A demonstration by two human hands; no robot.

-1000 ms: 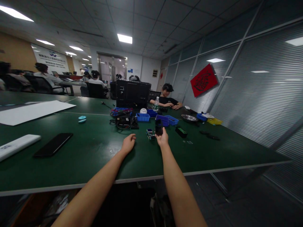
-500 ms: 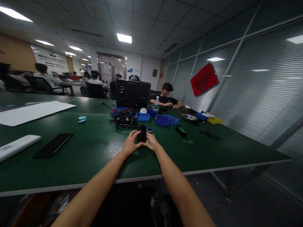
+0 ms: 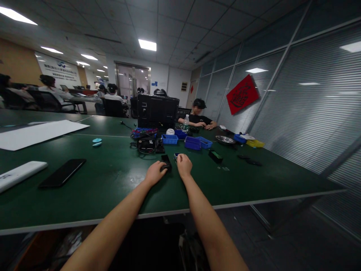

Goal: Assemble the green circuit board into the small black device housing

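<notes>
My left hand [image 3: 153, 174] rests on the green table [image 3: 113, 188], its fingers curled onto the near end of a small black box [image 3: 166, 162] that lies flat. My right hand [image 3: 184, 165] sits just right of the box, knuckles up and fingers curled under. What is under the fingers is hidden. A small blue-and-white part [image 3: 176, 154] shows just past that hand.
A black phone [image 3: 63, 172], a white flat device [image 3: 19, 174] and a white sheet [image 3: 36, 132] lie to the left. Blue bins [image 3: 170, 139], cables, a black case [image 3: 158, 111], a metal bowl [image 3: 225, 140] and a yellow tray [image 3: 255, 143] stand beyond. A person [image 3: 199, 117] sits at the far end.
My right hand brought the upright black box left to my left hand. Both hands then lowered it, and it now lies flat on the table under my left fingers.
</notes>
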